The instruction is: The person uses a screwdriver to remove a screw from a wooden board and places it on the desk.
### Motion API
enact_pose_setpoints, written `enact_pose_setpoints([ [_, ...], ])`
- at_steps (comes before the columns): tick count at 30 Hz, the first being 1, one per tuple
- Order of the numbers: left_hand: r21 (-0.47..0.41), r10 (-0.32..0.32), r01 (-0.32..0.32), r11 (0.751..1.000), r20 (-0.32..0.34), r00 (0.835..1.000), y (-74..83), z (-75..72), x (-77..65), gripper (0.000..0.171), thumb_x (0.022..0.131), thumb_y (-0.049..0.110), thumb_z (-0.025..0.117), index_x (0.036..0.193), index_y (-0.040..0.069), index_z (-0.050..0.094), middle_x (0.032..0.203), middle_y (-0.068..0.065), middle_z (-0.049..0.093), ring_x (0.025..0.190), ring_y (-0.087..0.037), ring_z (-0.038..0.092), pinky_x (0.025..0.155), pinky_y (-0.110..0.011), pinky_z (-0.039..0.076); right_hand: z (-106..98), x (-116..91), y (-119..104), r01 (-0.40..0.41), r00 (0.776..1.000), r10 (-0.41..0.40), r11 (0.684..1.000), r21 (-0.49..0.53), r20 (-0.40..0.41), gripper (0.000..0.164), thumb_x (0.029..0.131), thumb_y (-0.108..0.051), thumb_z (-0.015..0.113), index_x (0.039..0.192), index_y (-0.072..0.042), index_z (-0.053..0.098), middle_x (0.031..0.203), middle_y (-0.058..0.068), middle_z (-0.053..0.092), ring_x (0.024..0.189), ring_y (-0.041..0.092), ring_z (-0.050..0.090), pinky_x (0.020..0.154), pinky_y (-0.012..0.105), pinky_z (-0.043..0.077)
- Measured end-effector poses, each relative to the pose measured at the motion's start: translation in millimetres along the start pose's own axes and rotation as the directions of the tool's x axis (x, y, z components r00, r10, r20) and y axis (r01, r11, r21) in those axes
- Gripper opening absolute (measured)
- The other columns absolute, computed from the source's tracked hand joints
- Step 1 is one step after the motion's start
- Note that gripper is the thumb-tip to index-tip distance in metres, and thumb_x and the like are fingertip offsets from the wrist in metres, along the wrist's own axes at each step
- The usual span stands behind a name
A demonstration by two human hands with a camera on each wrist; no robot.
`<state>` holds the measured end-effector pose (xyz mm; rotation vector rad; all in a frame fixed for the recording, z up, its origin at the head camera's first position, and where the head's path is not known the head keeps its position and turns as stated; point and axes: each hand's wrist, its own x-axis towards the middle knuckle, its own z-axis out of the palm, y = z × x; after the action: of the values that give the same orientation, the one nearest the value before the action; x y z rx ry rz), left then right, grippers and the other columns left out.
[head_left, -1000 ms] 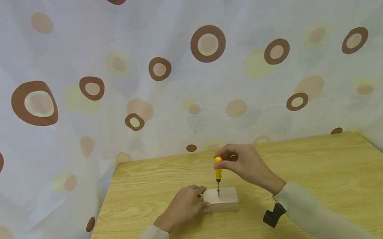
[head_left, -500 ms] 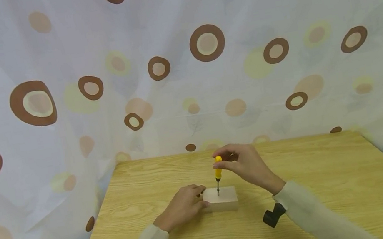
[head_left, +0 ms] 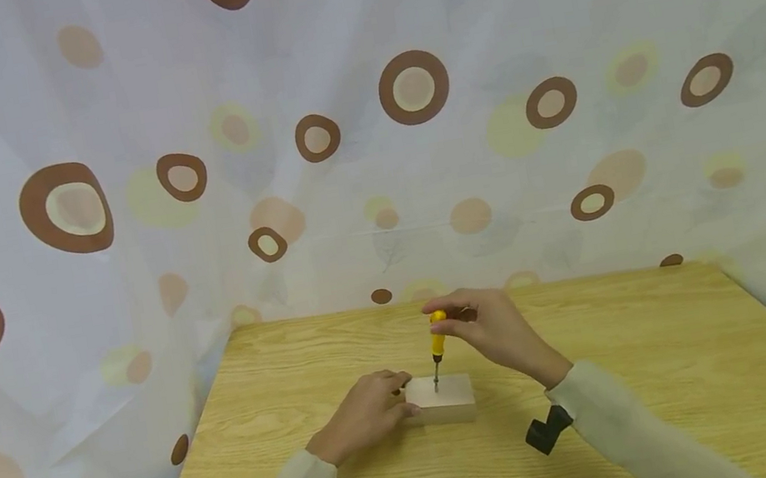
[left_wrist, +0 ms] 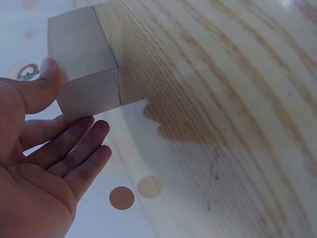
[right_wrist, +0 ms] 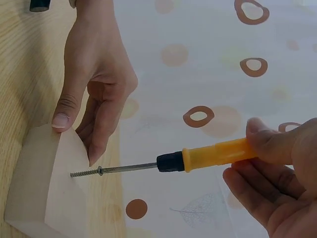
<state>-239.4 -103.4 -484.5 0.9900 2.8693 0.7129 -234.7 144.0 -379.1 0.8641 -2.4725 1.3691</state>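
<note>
A pale wooden block (head_left: 454, 409) lies on the table, its left end gripped between the thumb and fingers of my left hand (head_left: 361, 417). A screw (right_wrist: 85, 173) stands in the block's top face, much of its threaded shank showing above the wood. My right hand (head_left: 496, 336) pinches the yellow handle of a screwdriver (right_wrist: 213, 154) near its butt end, thumb on one side and fingers on the other. The screwdriver's metal shaft runs down to the screw's head, leaning slightly to the right in the head view. In the left wrist view, the block (left_wrist: 81, 44) shows beside the thumb.
The wood-grain table (head_left: 640, 365) spreads around the block. A white curtain (head_left: 337, 52) with brown and beige circles hangs behind it and along both sides. Black straps with small devices (head_left: 543, 434) sit at the wrists.
My right thumb and fingers have shifted slightly round the screwdriver handle, whose top leans a touch more to the right. My left hand and the block stay in place.
</note>
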Motion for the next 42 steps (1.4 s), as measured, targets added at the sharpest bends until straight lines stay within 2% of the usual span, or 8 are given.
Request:
enact_pose_setpoints([
  [5,0.004,0.005,-0.005,1.0,-0.006,1.0,0.5,-0.8,-0.5,0.055,0.097,0.038,0.072,0.135,-0.001,0.064,0.129,-0.012,0.068,0.109,-0.02,0.068,0.09,-0.033,0.058,0.4,1.2,-0.5,0.002,1.0,-0.003,1.0,0.015,0.023,0.027,0.097,-0.01,0.072,0.123,-0.017,0.074,0.114,-0.001,0.075,0.098,0.013,0.072,0.084,0.029,0.059],
  [9,0.005,0.013,-0.013,1.0,-0.006,1.0,0.8,-0.8,-0.1,0.054,0.097,0.037,0.072,0.135,-0.002,0.065,0.129,-0.012,0.069,0.108,-0.02,0.069,0.089,-0.032,0.058,2.2,-0.3,1.8,0.0,1.0,0.0,1.0,0.0,0.013,0.025,0.095,-0.018,0.076,0.12,-0.02,0.076,0.107,-0.004,0.073,0.09,0.017,0.071,0.078,0.029,0.06],
  [13,-0.003,0.012,-0.012,1.0,-0.005,1.0,1.0,-0.3,0.1,0.054,0.097,0.037,0.073,0.134,-0.002,0.065,0.129,-0.012,0.069,0.108,-0.02,0.069,0.088,-0.032,0.058,4.1,-1.4,3.0,0.003,0.999,-0.004,1.0,-0.03,-0.033,0.028,0.091,-0.02,0.08,0.119,-0.016,0.076,0.098,-0.004,0.072,0.082,0.022,0.071,0.072,0.029,0.059],
  [20,0.004,0.016,-0.016,1.0,-0.007,1.0,1.0,-1.7,-1.0,0.055,0.098,0.037,0.072,0.135,-0.002,0.064,0.129,-0.013,0.068,0.108,-0.019,0.069,0.088,-0.032,0.058,3.0,0.3,-0.1,-0.002,0.999,0.0,0.998,-0.059,-0.033,0.025,0.095,-0.011,0.075,0.12,-0.015,0.074,0.106,-0.003,0.075,0.088,0.009,0.072,0.079,0.029,0.06],
  [26,0.004,0.017,-0.017,1.0,-0.004,1.0,0.4,0.0,0.1,0.054,0.097,0.037,0.072,0.135,-0.001,0.065,0.129,-0.012,0.068,0.108,-0.019,0.069,0.089,-0.032,0.058,3.3,-1.4,1.3,-0.023,0.998,0.02,0.998,-0.055,-0.063,0.022,0.094,-0.025,0.078,0.115,-0.018,0.076,0.103,-0.005,0.073,0.085,0.01,0.07,0.076,0.03,0.059],
  [30,0.008,0.018,-0.018,1.0,-0.005,1.0,0.2,0.5,0.4,0.055,0.097,0.037,0.072,0.135,-0.001,0.064,0.13,-0.012,0.068,0.109,-0.019,0.068,0.089,-0.032,0.058,-0.1,-1.4,0.7,-0.028,0.997,0.022,0.997,-0.072,-0.077,0.024,0.091,-0.021,0.08,0.114,-0.018,0.078,0.1,-0.005,0.07,0.084,0.01,0.068,0.075,0.029,0.059],
  [36,0.011,0.012,-0.012,1.0,-0.007,1.0,-0.1,0.3,-0.2,0.054,0.098,0.037,0.072,0.135,0.0,0.065,0.129,-0.011,0.069,0.107,-0.018,0.068,0.088,-0.032,0.058,-3.3,0.1,-1.9,-0.012,0.999,0.009,0.998,-0.066,-0.044,0.029,0.094,-0.013,0.076,0.123,-0.015,0.075,0.11,-0.001,0.076,0.09,0.011,0.072,0.078,0.029,0.06],
  [42,0.005,0.008,-0.008,1.0,-0.001,1.0,1.2,0.0,-0.1,0.053,0.098,0.036,0.071,0.136,0.0,0.064,0.128,-0.011,0.069,0.107,-0.019,0.069,0.088,-0.032,0.058,1.1,-1.1,-0.3,-0.007,0.999,0.004,0.998,-0.056,-0.049,0.026,0.093,-0.025,0.078,0.118,-0.019,0.076,0.108,-0.005,0.075,0.088,0.01,0.071,0.078,0.029,0.06],
])
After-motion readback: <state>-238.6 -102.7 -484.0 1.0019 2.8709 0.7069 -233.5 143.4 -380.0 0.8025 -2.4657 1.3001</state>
